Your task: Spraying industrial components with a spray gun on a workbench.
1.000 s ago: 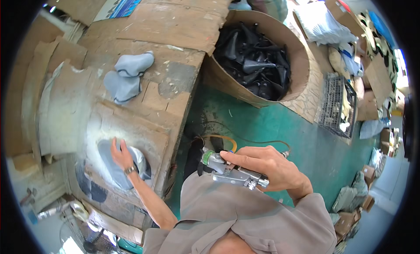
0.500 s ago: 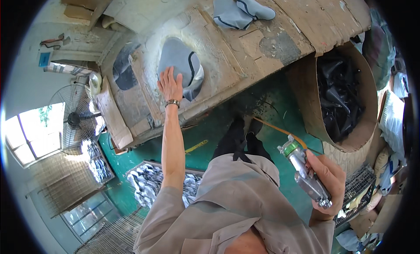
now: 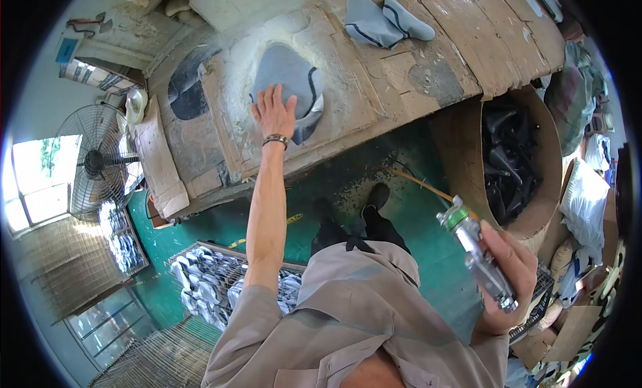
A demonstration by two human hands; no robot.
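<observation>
My left hand [image 3: 274, 112] lies flat, fingers spread, on a grey shoe-upper piece [image 3: 286, 76] that rests in a pale powdery patch of the cardboard-covered bench [image 3: 374, 87]. A bracelet sits on that wrist. My right hand [image 3: 508, 271] is low at the right, away from the bench, gripping a metal spray gun [image 3: 476, 255] with a green cap; its nozzle points up. Two more grey upper pieces [image 3: 384, 20] lie farther back on the bench.
A big cardboard drum [image 3: 528, 114] holds black parts at the right. A wire crate of grey shoe pieces [image 3: 207, 284] stands on the green floor at my left. A floor fan [image 3: 100, 164] is far left. Bags and boxes [image 3: 585, 201] crowd the right edge.
My head has turned, so the bench shifted across the view. My left hand stays on the grey piece. My right hand has carried the spray gun down and rightward, away from the bench.
</observation>
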